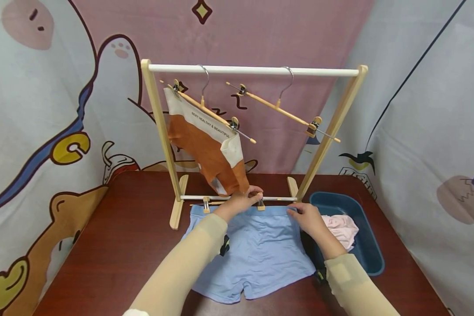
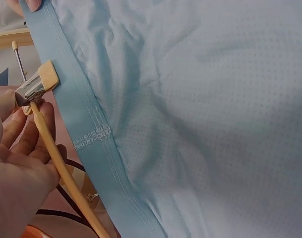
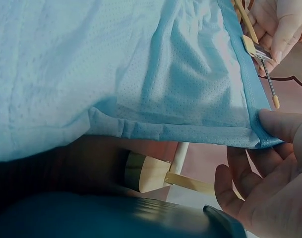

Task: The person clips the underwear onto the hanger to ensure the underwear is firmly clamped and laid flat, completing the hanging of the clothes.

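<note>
Light blue boxer shorts hang spread out waistband-up in the head view, with a wooden clip hanger along the waistband. My left hand pinches the hanger's right clip between thumb and fingers; that clip bites the waistband. The hanger's left clip also sits on the band. At the waistband's right corner, my right hand pinches the fabric, thumb on top and fingers beneath in the right wrist view. Beyond the right clip sticks out the hanger's metal rod end.
Behind stands a wooden rack with a white bar. Orange-and-white briefs hang from one hanger; beside them hangs a bare clip hanger. A blue basin with pink cloth stands right on the brown table.
</note>
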### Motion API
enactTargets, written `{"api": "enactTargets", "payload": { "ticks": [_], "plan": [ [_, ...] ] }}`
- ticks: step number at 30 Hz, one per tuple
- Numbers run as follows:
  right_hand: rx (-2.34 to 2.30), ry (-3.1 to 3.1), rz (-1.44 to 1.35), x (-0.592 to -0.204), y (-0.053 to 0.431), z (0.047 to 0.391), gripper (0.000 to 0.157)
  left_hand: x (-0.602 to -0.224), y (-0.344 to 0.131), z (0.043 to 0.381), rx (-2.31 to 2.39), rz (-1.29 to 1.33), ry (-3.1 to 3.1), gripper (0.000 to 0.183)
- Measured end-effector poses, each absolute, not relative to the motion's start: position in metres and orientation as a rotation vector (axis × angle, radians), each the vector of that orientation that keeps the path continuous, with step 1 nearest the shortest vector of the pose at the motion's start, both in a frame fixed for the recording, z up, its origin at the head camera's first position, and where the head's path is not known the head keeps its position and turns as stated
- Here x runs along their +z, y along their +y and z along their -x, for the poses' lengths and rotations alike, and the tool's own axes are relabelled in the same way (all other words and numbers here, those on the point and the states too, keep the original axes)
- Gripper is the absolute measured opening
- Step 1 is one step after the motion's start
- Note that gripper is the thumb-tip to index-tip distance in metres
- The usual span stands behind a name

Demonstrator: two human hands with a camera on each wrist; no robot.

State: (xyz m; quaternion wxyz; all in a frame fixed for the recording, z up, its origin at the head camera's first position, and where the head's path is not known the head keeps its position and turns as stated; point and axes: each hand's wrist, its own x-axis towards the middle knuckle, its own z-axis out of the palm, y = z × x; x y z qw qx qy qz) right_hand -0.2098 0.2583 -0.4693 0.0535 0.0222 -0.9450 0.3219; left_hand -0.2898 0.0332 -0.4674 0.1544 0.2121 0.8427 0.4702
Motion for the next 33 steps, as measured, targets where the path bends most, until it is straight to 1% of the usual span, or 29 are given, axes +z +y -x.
{"api": "enactTargets", "payload": {
  "ticks": [6,12,19,25,33],
  "plan": [
    [0.979,-2.871,-0.085,-0.4713,0.2589,0.209,0.023,-0.4703,0.0326,0.2916,1.371,-0.603,2.399,0.041],
    [0.973,-2.865,-0.098,-0.4708,0.2592,0.2078,0.022,-0.4692,0.0329,0.2921,1.367,-0.63,2.419,0.033],
    [0.975,-2.862,-0.11,-0.4711,0.2577,0.2072,0.021,-0.47,0.0291,0.2945,1.361,-0.59,2.385,0.037],
    [0.97,-2.864,-0.106,-0.472,0.2572,0.2074,0.021,-0.4699,0.028,0.2965,1.366,-0.653,2.409,0.034],
    [0.967,-2.864,-0.126,-0.4726,0.2565,0.2083,0.02,-0.4728,0.0297,0.2963,1.369,-0.672,2.479,0.031]
  ]
}}
